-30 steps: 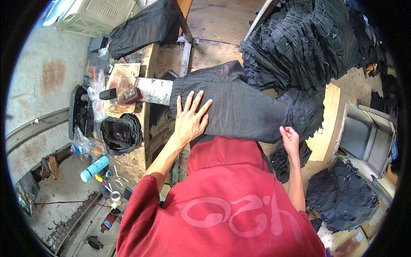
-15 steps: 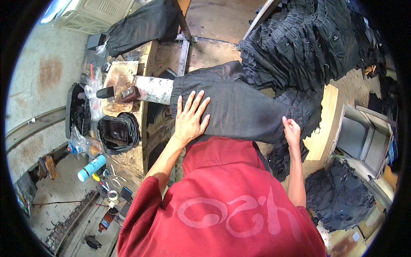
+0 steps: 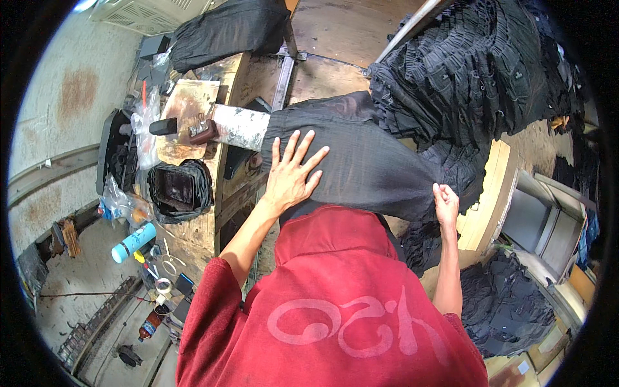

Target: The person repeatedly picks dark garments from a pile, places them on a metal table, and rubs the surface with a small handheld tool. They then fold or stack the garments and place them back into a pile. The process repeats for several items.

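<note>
Dark garment (image 3: 361,151) lay taut between left hand (image 3: 291,175) and right hand (image 3: 446,206)

The left hand pressed flat on the dark garment, its fingers spread wide, near the gathered end; the right hand was narrow, its thumb and fingers pinching the cloth's edge, with creases running toward that grip; the garment stretched between the 2 hands; to the upper left of the left hand, a mottled white board (image 3: 242,127) stuck out of the gathered end; farther left stood a black-lined bin (image 3: 179,191); beyond the right hand rose a pile of black garments (image 3: 458,77).
</note>
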Demonstrator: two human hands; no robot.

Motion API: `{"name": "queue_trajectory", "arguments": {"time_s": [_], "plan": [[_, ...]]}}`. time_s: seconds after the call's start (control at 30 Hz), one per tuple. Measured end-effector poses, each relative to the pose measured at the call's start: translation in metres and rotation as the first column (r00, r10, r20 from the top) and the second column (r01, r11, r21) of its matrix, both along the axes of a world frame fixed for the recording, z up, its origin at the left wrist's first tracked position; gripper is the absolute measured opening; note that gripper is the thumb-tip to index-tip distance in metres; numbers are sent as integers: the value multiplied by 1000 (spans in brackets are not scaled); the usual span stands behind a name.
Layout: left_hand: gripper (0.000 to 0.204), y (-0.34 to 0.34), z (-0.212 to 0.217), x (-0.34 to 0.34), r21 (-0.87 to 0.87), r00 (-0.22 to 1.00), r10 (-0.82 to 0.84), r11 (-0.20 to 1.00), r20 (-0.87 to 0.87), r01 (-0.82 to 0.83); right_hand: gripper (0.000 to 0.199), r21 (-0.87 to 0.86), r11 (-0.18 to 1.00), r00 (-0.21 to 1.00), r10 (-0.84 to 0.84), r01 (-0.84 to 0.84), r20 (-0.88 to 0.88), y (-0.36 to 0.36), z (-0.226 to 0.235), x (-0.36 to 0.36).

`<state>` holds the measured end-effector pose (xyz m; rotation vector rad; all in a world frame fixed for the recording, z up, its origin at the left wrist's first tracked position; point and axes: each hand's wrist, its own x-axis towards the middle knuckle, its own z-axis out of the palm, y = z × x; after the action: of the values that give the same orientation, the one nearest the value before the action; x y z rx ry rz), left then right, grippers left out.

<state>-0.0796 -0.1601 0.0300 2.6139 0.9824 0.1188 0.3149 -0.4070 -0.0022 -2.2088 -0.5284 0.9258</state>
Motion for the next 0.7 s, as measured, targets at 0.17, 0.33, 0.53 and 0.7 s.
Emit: {"name": "queue_trajectory", "arguments": {"time_s": [0.17,0.33,0.53,0.7], "plan": [[59,-4,-3,1,-14,999,18,1000,41,-18,26,-25,1000,998,6,-7,-55,4,1,11],[64,1,-8,-2,-22,998,21,1000,64,-20,32,-44,999,993,16,-21,-113,7,-6,7],[68,5,-5,-2,-37,999,11,999,49,-9,32,-4,999,991,-48,48,-128,5,-1,-6],[65,8,-1,-2,-15,999,1,1000,39,-1,28,-2,1000,994,-18,18,-111,3,-1,-4]]}}
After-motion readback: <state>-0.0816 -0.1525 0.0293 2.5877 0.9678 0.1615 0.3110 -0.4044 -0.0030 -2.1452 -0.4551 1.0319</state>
